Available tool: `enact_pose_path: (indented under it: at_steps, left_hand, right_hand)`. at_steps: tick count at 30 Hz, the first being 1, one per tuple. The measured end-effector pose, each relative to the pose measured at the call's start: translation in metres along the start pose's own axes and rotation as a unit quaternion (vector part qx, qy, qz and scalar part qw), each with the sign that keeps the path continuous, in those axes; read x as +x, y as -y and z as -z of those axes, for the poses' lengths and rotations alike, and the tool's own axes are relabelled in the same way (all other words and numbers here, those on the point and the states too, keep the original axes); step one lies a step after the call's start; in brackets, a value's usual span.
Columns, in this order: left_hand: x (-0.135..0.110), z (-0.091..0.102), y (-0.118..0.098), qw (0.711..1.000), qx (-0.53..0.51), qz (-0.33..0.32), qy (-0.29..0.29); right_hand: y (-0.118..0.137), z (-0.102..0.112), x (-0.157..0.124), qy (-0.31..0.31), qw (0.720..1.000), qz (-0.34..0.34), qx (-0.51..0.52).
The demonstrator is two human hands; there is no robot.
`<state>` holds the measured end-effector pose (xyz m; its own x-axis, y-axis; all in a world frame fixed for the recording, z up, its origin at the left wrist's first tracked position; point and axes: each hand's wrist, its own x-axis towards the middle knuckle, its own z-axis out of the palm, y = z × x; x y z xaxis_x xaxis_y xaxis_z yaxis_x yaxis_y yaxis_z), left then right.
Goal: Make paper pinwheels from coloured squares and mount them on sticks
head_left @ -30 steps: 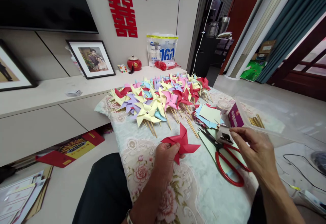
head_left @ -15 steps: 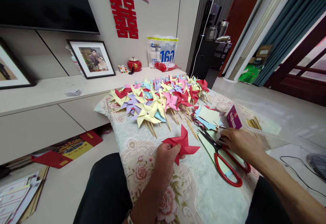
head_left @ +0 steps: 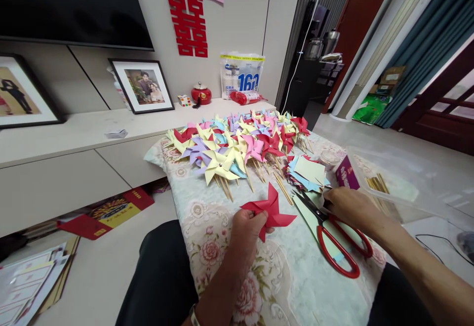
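Note:
A folded red paper pinwheel (head_left: 272, 211) is pinched at its centre by my left hand (head_left: 250, 227), thumb on top, above the floral tablecloth. Behind the scissors' handles, my right hand (head_left: 346, 206) reaches down with its fingers curled together beside a small whitish item. What the fingertips hold, if anything, is hidden. Red-handled scissors (head_left: 319, 213) lie with parted blades on pale green paper (head_left: 305, 212), just left of my right hand. Close by is a stack of coloured paper squares (head_left: 310, 170). Several loose wooden sticks (head_left: 283, 187) lie between the stack and the finished pinwheels.
Many pinwheels on sticks (head_left: 220, 164) cover the table's far side. A clear plastic box (head_left: 392, 187) with gold sticks (head_left: 378, 183) stands at the right. Beyond the table runs a white cabinet (head_left: 77, 141) with a framed photo (head_left: 142, 86) and a red jar (head_left: 202, 95).
The whole view has shifted slightly, so things sit a little further right. My left hand still pinches the red pinwheel; my right hand stays by the paper stack with its fingers curled.

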<state>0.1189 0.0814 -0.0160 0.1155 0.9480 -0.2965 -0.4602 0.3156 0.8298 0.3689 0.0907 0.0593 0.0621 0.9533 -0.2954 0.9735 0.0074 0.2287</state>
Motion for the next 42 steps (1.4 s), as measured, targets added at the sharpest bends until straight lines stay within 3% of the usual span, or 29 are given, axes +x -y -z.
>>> enact_pose_path:
  at_steps: [23, 32, 42]
  left_hand:
    - [0.0, -0.001, -0.002, 1.0, -0.002, 0.005, 0.002]
    - [0.0, -0.004, -0.004, 1.0, 0.004, 0.011, -0.015]
    - [-0.003, -0.007, -0.008, 1.0, 0.018, 0.012, -0.02]
  right_hand:
    - [-0.014, -0.011, 0.001, -0.031, 0.997, 0.063, 0.042]
    - [-0.013, -0.007, -0.012, -0.102, 0.988, 0.042, 0.104]
    - [-0.014, -0.007, -0.016, -0.15, 0.985, -0.029, 0.075]
